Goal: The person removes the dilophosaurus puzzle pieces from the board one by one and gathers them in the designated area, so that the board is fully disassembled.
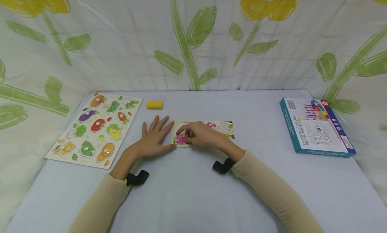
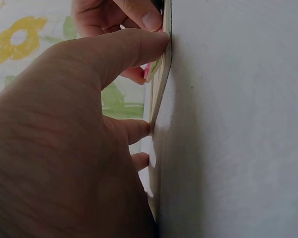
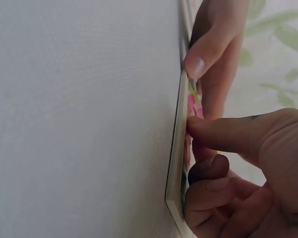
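Observation:
A small light wooden puzzle tray [image 1: 185, 121] lies flat in the middle of the table. My left hand [image 1: 153, 142] is spread at its left side, thumb and a fingertip touching the edge. Over the tray, my right hand [image 1: 201, 134] pinches a pink-patterned jigsaw piece [image 1: 180, 139] between thumb and index finger. That piece appears tilted at the tray in the left wrist view, its pink edge [image 2: 147, 71] showing. More jigsaw pieces [image 1: 228, 125] lie right of the right hand, which covers part of the tray and pieces.
On the left lies a vegetable knob-puzzle board [image 1: 102, 139]. A yellow block [image 1: 154, 105] sits behind the left hand. At the far right is a teal-sided box [image 1: 320, 132] with printed paper on top. A flower-patterned curtain [image 1: 121, 58] borders the table's back.

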Demonstrator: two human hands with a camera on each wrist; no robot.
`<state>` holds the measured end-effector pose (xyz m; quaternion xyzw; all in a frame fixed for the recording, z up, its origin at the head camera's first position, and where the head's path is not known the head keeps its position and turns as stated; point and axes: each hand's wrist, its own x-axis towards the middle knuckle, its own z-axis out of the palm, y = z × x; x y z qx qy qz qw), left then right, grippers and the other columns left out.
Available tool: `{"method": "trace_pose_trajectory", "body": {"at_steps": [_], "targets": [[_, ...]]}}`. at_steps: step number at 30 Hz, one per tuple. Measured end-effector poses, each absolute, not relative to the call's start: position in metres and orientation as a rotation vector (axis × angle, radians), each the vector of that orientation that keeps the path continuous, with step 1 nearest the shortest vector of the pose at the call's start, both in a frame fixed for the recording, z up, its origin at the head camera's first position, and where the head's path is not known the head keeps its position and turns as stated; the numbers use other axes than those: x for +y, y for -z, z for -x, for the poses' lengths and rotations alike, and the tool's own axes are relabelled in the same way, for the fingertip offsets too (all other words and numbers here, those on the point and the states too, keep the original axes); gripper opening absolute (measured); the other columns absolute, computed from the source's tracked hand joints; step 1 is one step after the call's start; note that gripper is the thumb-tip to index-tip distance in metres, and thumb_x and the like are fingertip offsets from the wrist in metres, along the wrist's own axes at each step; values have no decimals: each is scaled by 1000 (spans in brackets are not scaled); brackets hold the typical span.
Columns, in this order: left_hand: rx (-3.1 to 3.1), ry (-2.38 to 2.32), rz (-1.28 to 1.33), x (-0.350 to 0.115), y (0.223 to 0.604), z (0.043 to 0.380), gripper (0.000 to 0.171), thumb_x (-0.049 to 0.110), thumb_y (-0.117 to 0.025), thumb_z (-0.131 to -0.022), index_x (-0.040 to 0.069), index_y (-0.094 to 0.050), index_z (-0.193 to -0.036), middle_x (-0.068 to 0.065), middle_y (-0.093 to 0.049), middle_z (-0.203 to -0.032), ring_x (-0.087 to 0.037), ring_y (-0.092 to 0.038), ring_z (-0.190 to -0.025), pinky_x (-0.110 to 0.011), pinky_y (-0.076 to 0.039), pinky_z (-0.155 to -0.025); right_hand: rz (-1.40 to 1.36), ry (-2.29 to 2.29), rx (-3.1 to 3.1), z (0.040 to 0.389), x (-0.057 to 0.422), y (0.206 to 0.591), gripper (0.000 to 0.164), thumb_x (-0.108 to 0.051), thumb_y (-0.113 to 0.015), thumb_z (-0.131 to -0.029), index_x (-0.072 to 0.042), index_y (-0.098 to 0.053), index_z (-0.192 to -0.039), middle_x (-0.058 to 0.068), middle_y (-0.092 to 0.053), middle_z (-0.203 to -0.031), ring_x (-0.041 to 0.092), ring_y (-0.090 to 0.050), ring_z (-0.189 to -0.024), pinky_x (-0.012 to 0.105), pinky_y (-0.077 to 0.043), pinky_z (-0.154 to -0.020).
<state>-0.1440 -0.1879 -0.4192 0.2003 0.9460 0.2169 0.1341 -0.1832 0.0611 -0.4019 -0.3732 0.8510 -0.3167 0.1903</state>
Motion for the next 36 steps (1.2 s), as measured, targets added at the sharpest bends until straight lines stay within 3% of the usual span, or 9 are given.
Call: {"method": "trace_pose_trajectory", "body": {"at_steps": [11, 18, 26, 36], "targets": [[2743, -609, -580, -188, 418, 144, 95, 57, -65, -97, 17, -22, -171, -11, -4, -181, -45, 12, -166, -80, 15, -120, 1078, 902, 2494, 177, 57, 399, 29, -10, -75, -98, -13, -77, -127, -1, -72, -89, 9, -64, -77, 22, -54, -75], [2743, -614, -578, -188, 418, 143, 93, 56, -66, -97, 17, -23, -170, -11, -5, -181, -46, 11, -166, -81, 15, -120, 1082, 942, 2536, 176, 54, 402, 21, -13, -72, -100, -13, -79, -120, 1, -69, -95, 8, -60, -72, 20, -50, -67], [2740, -627, -577, -188, 418, 143, 94, 55, -66, -97, 16, -24, -170, -11, -6, -181, -46, 12, -166, -81, 15, -120, 1035, 1057, 2499, 173, 51, 403, 12, -12, -71, -101, -14, -76, -112, 1, -79, -100, 5, -63, -69, 19, -52, -65], [2736, -615, -570, -188, 419, 144, 95, 56, -66, -96, 17, -22, -171, -9, -3, -181, -44, 13, -166, -79, 16, -121, 982, 1072, 2507, 173, 50, 403, 11, -11, -70, -101, -13, -76, -111, 2, -81, -96, 4, -65, -68, 19, -52, -63]]}}
